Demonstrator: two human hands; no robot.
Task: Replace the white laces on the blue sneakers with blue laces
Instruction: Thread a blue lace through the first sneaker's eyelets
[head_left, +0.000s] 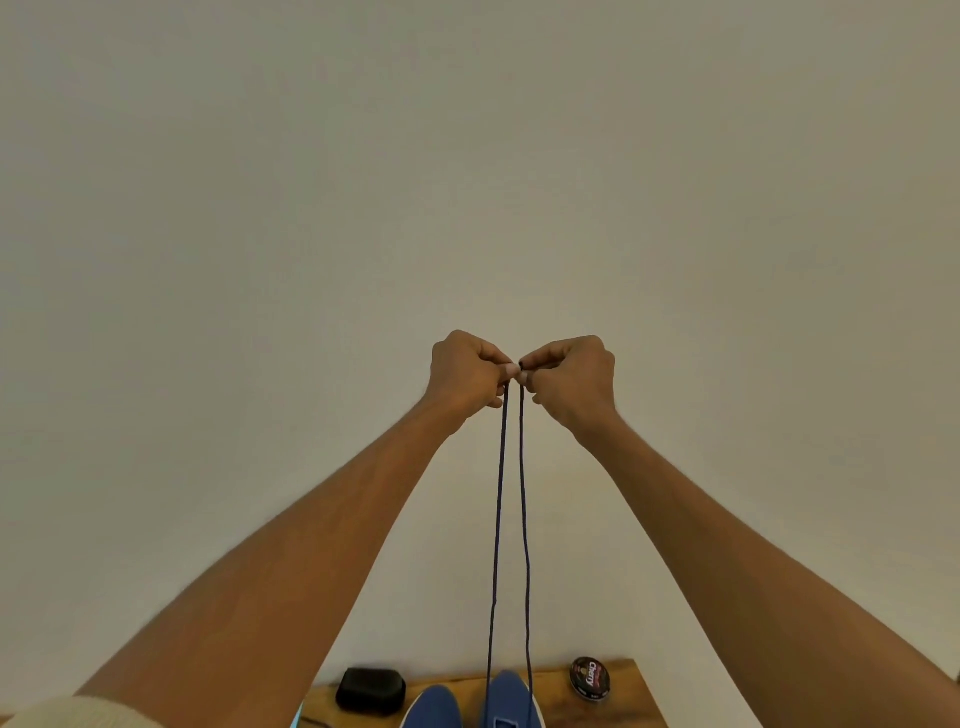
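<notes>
Both arms are raised high in front of a plain wall. My left hand (467, 371) pinches one end of the blue lace (500, 493), and my right hand (569, 374) pinches the other end, fingertips almost touching. The two strands hang straight down side by side to the right blue sneaker (506, 696) at the bottom edge. The left blue sneaker (434, 706) stands beside it, only its toe showing. No white lace is in view.
A wooden table (628, 706) shows at the bottom edge. A black case (370, 690) lies left of the sneakers and a round shoe polish tin (589, 679) stands to their right. The pale wall fills the view above.
</notes>
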